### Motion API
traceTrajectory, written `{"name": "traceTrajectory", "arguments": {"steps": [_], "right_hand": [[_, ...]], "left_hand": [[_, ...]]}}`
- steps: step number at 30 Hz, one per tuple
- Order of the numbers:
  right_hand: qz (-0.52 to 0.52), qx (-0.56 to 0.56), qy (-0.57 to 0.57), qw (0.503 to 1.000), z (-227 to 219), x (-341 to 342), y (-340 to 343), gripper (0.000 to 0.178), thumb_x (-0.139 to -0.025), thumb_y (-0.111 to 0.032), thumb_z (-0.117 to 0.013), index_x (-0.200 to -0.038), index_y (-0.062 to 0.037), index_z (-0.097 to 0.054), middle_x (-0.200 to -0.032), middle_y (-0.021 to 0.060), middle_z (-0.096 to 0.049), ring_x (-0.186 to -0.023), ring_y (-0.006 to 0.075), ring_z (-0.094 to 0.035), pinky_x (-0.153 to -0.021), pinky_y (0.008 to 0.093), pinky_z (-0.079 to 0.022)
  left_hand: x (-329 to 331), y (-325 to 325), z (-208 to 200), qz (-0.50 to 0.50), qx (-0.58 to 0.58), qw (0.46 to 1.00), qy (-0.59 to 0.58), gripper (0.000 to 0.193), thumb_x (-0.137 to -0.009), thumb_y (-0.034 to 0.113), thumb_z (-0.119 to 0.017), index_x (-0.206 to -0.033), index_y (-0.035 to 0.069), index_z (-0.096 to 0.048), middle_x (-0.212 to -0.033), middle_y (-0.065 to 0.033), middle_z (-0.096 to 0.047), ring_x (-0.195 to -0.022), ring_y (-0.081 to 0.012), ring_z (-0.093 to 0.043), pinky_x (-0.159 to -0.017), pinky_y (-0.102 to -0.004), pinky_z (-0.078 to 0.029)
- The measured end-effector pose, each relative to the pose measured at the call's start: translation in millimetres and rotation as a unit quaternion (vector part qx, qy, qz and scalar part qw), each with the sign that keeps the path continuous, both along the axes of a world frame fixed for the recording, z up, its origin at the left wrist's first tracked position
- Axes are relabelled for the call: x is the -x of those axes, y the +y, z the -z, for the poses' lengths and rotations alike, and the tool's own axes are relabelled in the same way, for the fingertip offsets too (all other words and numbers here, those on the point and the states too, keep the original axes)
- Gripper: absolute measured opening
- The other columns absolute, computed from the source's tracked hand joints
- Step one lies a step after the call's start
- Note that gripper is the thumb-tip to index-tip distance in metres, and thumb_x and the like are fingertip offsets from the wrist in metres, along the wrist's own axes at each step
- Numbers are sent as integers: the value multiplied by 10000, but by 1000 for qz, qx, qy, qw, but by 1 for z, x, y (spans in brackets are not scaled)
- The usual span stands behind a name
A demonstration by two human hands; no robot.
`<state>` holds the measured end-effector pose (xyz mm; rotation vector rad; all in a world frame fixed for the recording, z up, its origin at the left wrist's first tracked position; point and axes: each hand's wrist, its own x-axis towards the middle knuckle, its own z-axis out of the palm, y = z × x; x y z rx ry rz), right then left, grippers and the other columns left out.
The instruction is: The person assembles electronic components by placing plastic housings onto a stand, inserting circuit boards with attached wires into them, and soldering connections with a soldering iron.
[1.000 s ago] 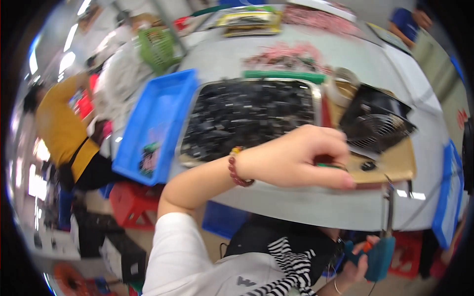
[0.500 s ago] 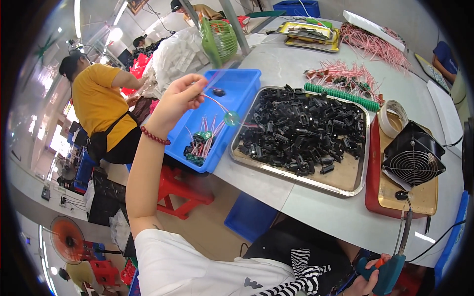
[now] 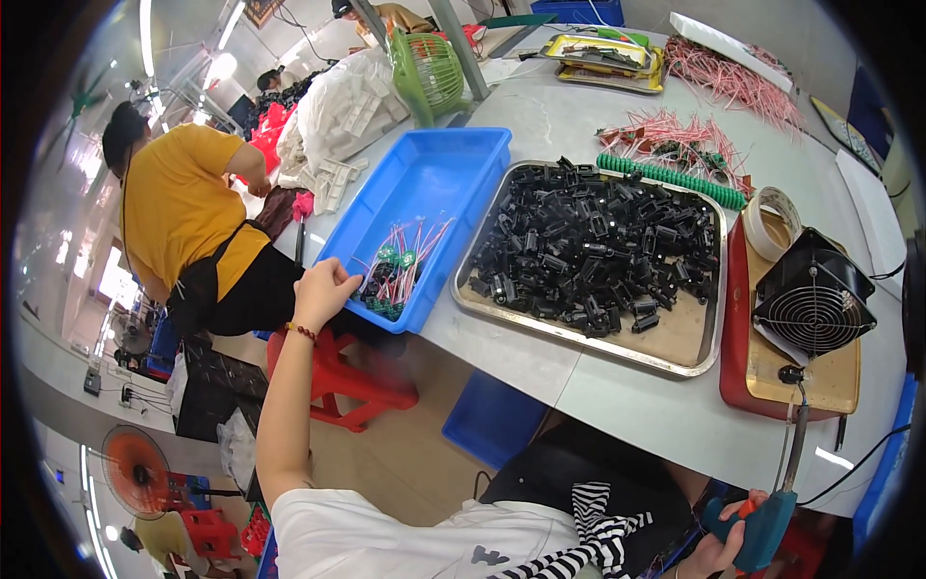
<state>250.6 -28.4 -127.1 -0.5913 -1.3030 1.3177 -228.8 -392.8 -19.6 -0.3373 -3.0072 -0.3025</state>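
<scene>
My left hand (image 3: pixel 326 292) is at the near left rim of a blue plastic tray (image 3: pixel 461 179), thumb and fingertips pinched together. Anything between them is too small to make out. Close to the fingertips, small round green circuit boards (image 3: pixel 388 255) with pink and white wires lie heaped inside the tray. Down at the lower right, my right hand (image 3: pixel 716 553) is closed around the teal handle of a soldering gun (image 3: pixel 762 533) with an orange trigger. Its long metal tip points up to a small black piece (image 3: pixel 791 374) on a red box with a gold top (image 3: pixel 831 381).
A metal tray (image 3: pixel 675 362) of black plastic parts stands in the middle. Right of it are a tape roll (image 3: pixel 769 224) and a black fan (image 3: pixel 815 299). Bundled wires (image 3: pixel 723 82), a green coil (image 3: pixel 675 179) and a green fan (image 3: pixel 429 77) lie beyond. A co-worker (image 3: pixel 183 183) sits left.
My left hand has come down and toward me from above the blue tray. The wired green board that hung from it no longer hangs there. My right hand still grips the soldering gun.
</scene>
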Motion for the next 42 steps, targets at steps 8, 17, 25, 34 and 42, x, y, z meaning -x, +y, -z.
{"name": "traceTrajectory", "arguments": {"steps": [8,17,25,34,42], "right_hand": [[23,-21,-36,999,6,-14,-2,554,-788,-251,-599,-1205,89,-468,-1123,161,-503,-699,146,-488,-650,263,-392],[13,6,-40,999,-7,-10,-2,564,-748,-246,-676,-1178,69,-493,-1097,150,-461,-665,164,-517,-620,263,-407],[16,52,-12,998,-7,-32,-5,561,-740,-244,-669,-1171,66,-488,-1091,155,-482,-644,156,-526,-600,245,-409],[84,95,-34,991,12,-44,-5,572,-718,-233,-687,-1183,44,-501,-1080,143,-519,-652,149,-533,-567,231,-438],[70,61,-34,995,2,-36,9,574,-710,-217,-643,-1180,78,-498,-1092,169,-490,-654,158,-506,-589,247,-409]], "left_hand": [[4,34,-24,8,298,954,-28,236,-761,346,-716,-820,119,-738,-850,-97,-722,-859,-286,-678,-833,-575,-373],[-120,253,-39,549,-41,831,84,50,-785,114,-661,-787,67,-646,-777,-107,-660,-759,-309,-623,-696,-412,-473],[120,366,16,382,-106,917,-50,363,-790,298,-733,-1044,42,-691,-942,-89,-719,-842,-224,-674,-744,-333,-528],[158,394,29,338,-87,831,-433,220,-841,250,-731,-1005,104,-718,-848,31,-665,-728,-60,-584,-628,-237,-487],[13,369,-42,447,-261,847,121,238,-878,195,-638,-783,-17,-582,-659,-113,-569,-587,-225,-546,-569,-343,-425]]}}
